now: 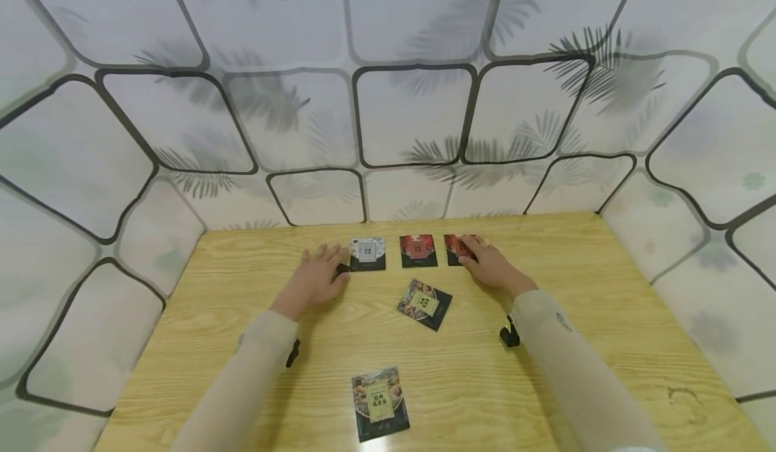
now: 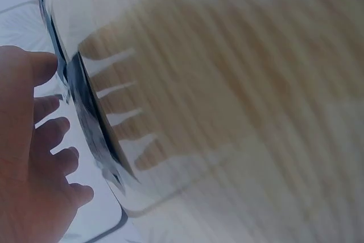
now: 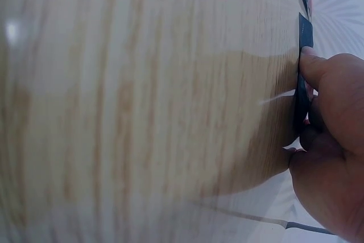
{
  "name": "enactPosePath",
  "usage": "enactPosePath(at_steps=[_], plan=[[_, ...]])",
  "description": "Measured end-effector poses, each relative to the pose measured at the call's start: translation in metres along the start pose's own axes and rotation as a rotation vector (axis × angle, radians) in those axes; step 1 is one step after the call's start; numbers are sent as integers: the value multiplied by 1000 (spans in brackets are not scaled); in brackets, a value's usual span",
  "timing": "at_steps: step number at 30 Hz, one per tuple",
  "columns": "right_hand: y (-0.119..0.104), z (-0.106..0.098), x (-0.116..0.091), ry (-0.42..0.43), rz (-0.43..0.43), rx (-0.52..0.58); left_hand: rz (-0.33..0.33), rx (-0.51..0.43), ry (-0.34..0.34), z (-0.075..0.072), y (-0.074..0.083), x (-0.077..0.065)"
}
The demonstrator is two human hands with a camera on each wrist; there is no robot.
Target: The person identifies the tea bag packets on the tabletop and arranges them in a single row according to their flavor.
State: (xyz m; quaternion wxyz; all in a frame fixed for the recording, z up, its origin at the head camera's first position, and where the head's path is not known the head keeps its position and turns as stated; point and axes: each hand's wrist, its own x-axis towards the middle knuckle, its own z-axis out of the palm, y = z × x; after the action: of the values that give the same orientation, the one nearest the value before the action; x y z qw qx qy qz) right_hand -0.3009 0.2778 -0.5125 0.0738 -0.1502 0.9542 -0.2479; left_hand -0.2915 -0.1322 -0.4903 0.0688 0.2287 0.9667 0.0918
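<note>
In the head view my left hand (image 1: 315,279) lies with spread fingers over a packet at the left end of a row, and only its dark corner shows. Right beside it is a flat packet with a pale label (image 1: 367,254). At the row's right end my right hand (image 1: 490,263) holds a red and black packet (image 1: 451,250) against the table, thumb and fingers across it. The right wrist view shows the thumb (image 3: 313,66) on the dark packet edge (image 3: 304,32). A similar red packet (image 1: 418,250) lies between the hands.
A tilted packet with a yellow label (image 1: 426,303) lies below the row. Another yellow-labelled packet (image 1: 380,403) is close to the near edge. Patterned panels (image 1: 412,115) wall in the wooden table (image 1: 461,384) at the back and sides.
</note>
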Motion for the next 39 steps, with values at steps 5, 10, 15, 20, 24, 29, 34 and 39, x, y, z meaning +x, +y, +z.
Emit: enactPosePath(at_steps=[5, 10, 15, 20, 24, 29, 34, 39], plan=[[0, -1, 1, 11, -17, -9, -14, -32, -2, 0, -7, -11], [0, -1, 1, 14, -23, -8, -18, -31, -1, 2, -14, -19], [1, -1, 0, 11, -21, -11, -29, -45, 2, 3, -17, -24], [1, -1, -1, 10, -17, -9, -40, -55, 13, 3, -19, -29], [-1, -2, -2, 6, -15, -10, -40, -51, 35, 3, -22, -32], [-2, -1, -1, -6, 4, 9, -52, -43, 65, 3, -25, -37], [-4, -3, -2, -16, 19, 30, -83, -35, 85, 3, -28, -41], [-6, -4, -3, -14, 8, 31, -95, 11, 87, 2, -32, -45]])
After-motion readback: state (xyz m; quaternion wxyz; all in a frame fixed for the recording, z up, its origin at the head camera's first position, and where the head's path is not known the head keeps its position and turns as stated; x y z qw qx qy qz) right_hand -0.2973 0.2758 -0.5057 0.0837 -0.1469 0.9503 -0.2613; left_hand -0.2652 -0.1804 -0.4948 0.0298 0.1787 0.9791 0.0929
